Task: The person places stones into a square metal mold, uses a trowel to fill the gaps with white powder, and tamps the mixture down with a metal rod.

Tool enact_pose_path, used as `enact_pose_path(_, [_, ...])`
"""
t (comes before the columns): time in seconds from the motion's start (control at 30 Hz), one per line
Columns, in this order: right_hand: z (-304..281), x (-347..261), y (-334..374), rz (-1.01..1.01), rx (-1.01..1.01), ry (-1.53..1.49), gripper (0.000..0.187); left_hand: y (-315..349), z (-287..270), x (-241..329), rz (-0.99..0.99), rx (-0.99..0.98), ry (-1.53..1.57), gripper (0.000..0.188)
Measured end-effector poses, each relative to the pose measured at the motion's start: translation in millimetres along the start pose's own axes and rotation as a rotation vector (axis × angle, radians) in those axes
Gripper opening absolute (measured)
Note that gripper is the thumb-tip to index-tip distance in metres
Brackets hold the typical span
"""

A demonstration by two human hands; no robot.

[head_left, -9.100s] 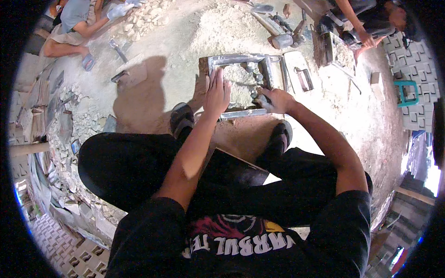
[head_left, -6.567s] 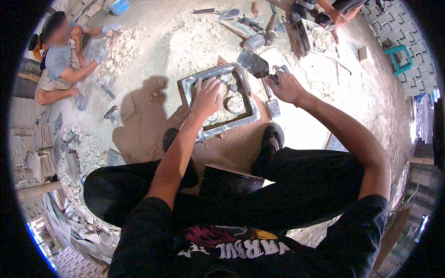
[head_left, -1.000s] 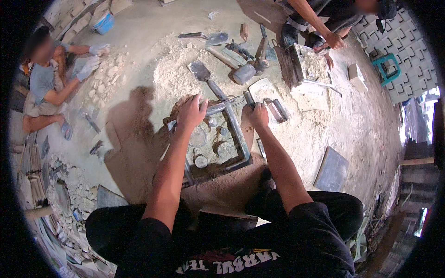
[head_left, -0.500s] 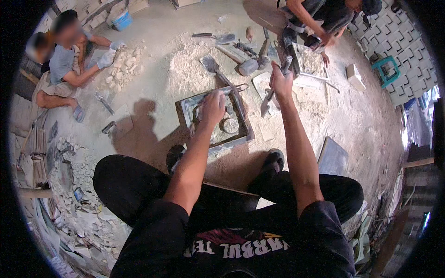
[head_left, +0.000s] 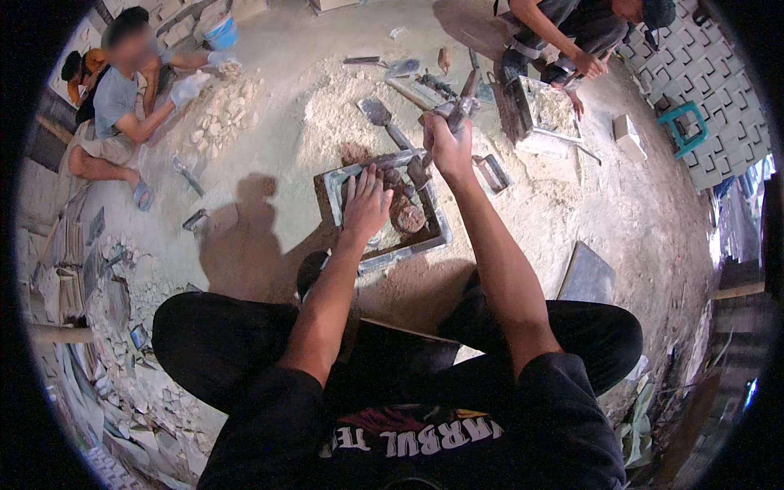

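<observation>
Dusty floor all round, pale powder heaped on it just beyond a metal frame. Left hand nearly flat, fingers extended, over the frame's left part; impossible to tell whether pressing on the fill or hovering. Right hand wrapped around a handled tool, working end angled down near the frame's upper right. Round lump inside, close to that end.

Likeliest trouble: lump chipped or shoved aside by a slip of the tool, or left fingers nicked from resting so near. Also possible: trowel at the far edge knocked by the right wrist.

Hidden: fill under the left palm, and part of the tool cluster behind the right fist. Tool's exact kind and contact with the fill hard to make out.
</observation>
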State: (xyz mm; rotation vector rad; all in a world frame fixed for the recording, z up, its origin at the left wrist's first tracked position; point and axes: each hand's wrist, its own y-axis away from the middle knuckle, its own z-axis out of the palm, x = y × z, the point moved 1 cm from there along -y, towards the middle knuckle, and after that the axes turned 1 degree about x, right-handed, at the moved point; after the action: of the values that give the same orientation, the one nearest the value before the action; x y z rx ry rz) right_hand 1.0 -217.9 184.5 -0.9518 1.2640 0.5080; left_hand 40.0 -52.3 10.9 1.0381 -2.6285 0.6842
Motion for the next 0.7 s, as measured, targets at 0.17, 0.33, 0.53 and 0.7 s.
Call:
enact_pose_path(0.17, [-15,73,-12,0.064,0.074,0.069,0.024,18,12,68,0.133,-0.025,-0.049,0.061])
enact_pose_path(0.33, [-25,74,-29,0.183,0.132,-0.075,0.023,39,4,93,0.386,-0.147,0.004,0.064])
enact_pose_path(0.53, [-31,60,-17,0.202,0.163,-0.077,0.03,21,-10,48,0.268,-0.125,0.495,0.04])
enact_pose_path(0.7, [-14,53,-13,0.038,0.249,0.186,0.038,-17,2,23,0.175,-0.029,0.014,0.055])
